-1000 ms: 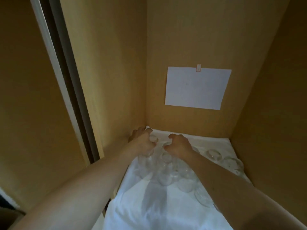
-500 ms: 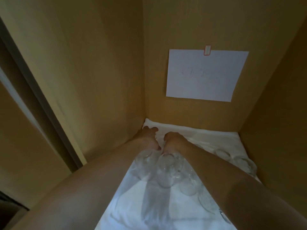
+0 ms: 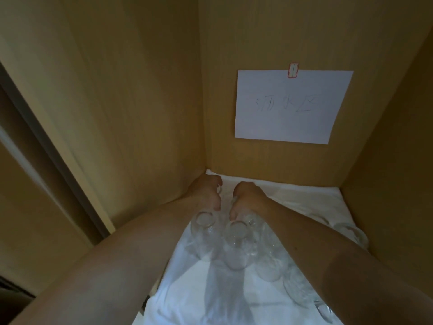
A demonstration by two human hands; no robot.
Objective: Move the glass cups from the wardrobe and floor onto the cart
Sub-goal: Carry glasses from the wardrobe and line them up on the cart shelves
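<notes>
Nearest the camera, a rumpled white cloth (image 3: 210,299) lined the floor of the light-brown wooden wardrobe (image 3: 131,109). On it stood a cluster of clear glass cups (image 3: 236,249), with further cups at the near right (image 3: 302,294) and the far right (image 3: 351,233).

Beyond the cluster, both forearms reached in side by side. The left hand (image 3: 207,194) had its fingers curled around the rim of the left clear glass cup (image 3: 203,221). The right hand (image 3: 248,199) likewise gripped cups at the rims; how many it held could not be determined. On the far back panel hung a white paper sheet with faint handwriting (image 3: 293,106), fixed by a small red-edged tape tab (image 3: 293,70). The cart was not visible.

Recommended procedure for the lift:
- Confirm each pinch is secure before raising.
- Lift straight up, to clear neighbouring cups.
- Keep the hands apart, so the glass does not knock.
- Avoid snagging the cloth, which could topple the remaining cups.
</notes>
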